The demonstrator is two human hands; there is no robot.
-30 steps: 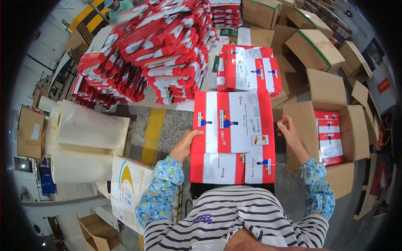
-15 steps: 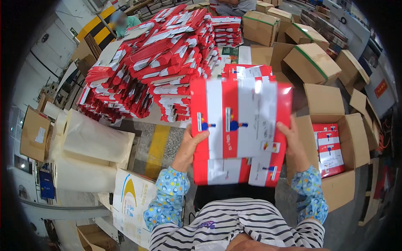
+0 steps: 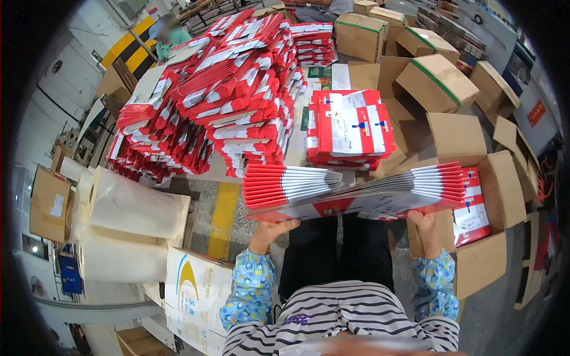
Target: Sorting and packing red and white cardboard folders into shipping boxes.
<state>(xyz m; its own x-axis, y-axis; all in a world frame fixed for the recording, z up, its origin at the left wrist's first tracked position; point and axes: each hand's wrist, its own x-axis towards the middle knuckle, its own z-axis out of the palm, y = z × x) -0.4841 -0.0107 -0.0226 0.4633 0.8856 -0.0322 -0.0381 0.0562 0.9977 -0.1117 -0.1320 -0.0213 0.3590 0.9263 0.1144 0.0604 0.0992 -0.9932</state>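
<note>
In front of my lap I hold a bundle of flat-folded red and white cartons (image 3: 292,185), tilted so that its layered folded edges show. My left hand (image 3: 272,232) grips its near left side, the thumb along the edge. At the near right side my right hand (image 3: 424,224) clasps the same bundle; fingers of both hands are partly hidden. Just beyond lies a neat pile of similar folded cartons (image 3: 349,127). To the right, an open cardboard box (image 3: 480,261) has more red and white cartons (image 3: 472,207) inside.
Large heaps of folded red cartons (image 3: 231,83) stand at the far left. Several brown cardboard boxes (image 3: 436,80) line the far right. Rolls of clear film (image 3: 136,204) sit at my left, above a white printed carton sheet (image 3: 196,296). A co-worker (image 3: 172,35) is at the far left.
The bundle has tipped from showing its broad printed face to showing its folded edges, both hands still on it. The pile beyond it has come into fuller view.
</note>
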